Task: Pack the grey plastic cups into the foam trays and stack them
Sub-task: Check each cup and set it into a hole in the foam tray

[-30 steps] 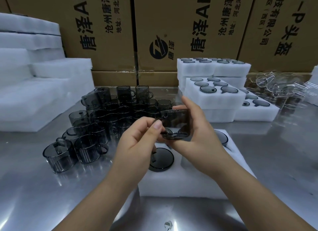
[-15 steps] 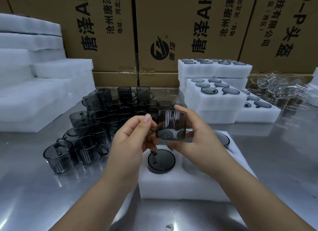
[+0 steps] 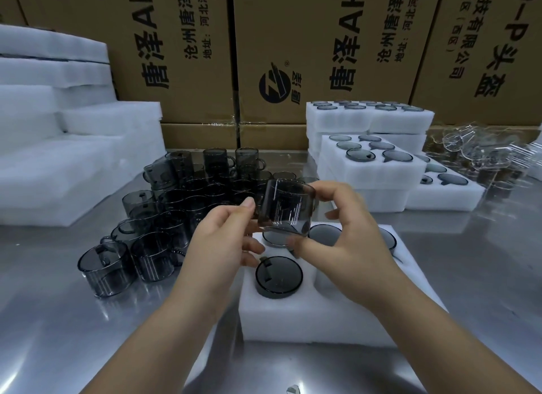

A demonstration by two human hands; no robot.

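Hard to make out the held cup's (image 3: 286, 207) handle, just where the left hand (image 3: 225, 244) meets it, and the right hand (image 3: 349, 241) covers part of the foam tray (image 3: 308, 317) below. The cup is smoky grey, see-through and tilted, up in the air over the tray's far pockets. Left hand pinches its left side, right hand grips it between thumb and fingers. One seated cup (image 3: 278, 276) fills the near-left pocket. Loose cups (image 3: 176, 206) crowd the desk (image 3: 58, 320) on the left, with filled trays (image 3: 372, 170) stacked behind.
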